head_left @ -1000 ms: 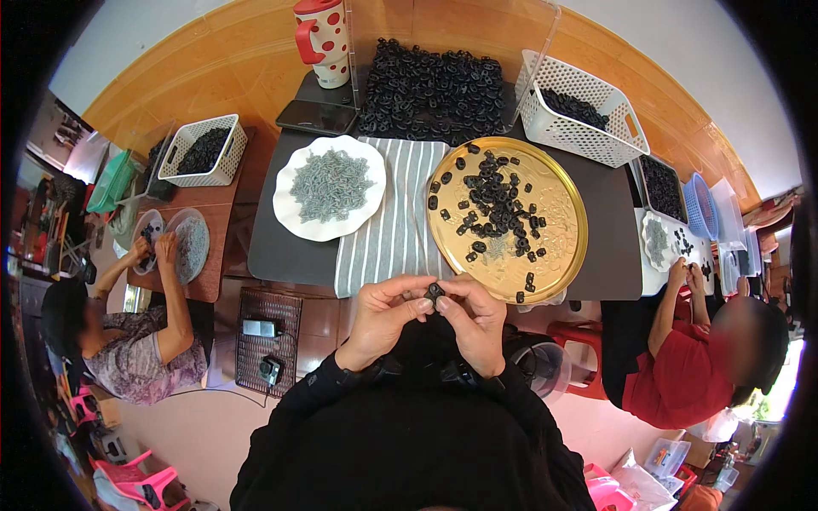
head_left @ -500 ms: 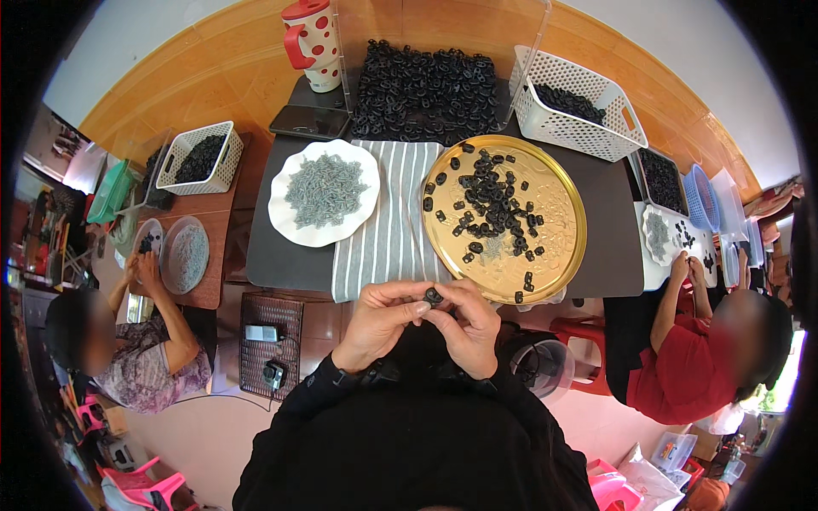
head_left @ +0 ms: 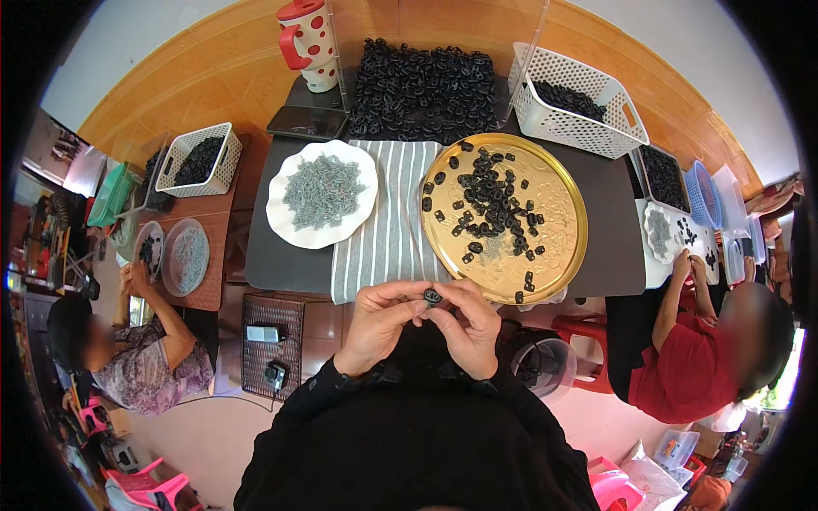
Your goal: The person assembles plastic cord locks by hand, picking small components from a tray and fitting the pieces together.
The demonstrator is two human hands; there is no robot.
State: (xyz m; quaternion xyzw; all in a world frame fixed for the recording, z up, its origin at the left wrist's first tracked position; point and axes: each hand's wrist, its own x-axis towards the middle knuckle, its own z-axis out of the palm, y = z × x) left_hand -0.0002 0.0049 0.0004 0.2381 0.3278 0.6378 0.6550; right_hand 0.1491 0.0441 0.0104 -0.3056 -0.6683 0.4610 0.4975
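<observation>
Head view: two bare hands meet at the near edge of a dark table (head_left: 609, 230), seen from above.
Left hand (head_left: 379, 322): thumb and fingers drawn close together, pinching one side of a small black part (head_left: 433, 296).
Right hand (head_left: 468, 330): likewise narrowed, its thumb and fingertips at the other side of that part.
Held part: between the fingertips of both hands – partly covered, so its finer shape cannot be told.
Striped cloth (head_left: 388, 230): grey and white, just beyond the hands.
Gold tray (head_left: 562, 251): round, right of centre, overlapping the cloth; loose black pieces (head_left: 494, 200) lie heaped and scattered on it.
White plate (head_left: 282, 220): wavy-rimmed, at left, bearing a mound of small grey pieces (head_left: 324, 189).
Far side: a large pile of black pieces (head_left: 423, 89) behind the cloth – a perforated white basket (head_left: 575, 136) to its right, a red-dotted mug (head_left: 311, 55) to its left.
</observation>
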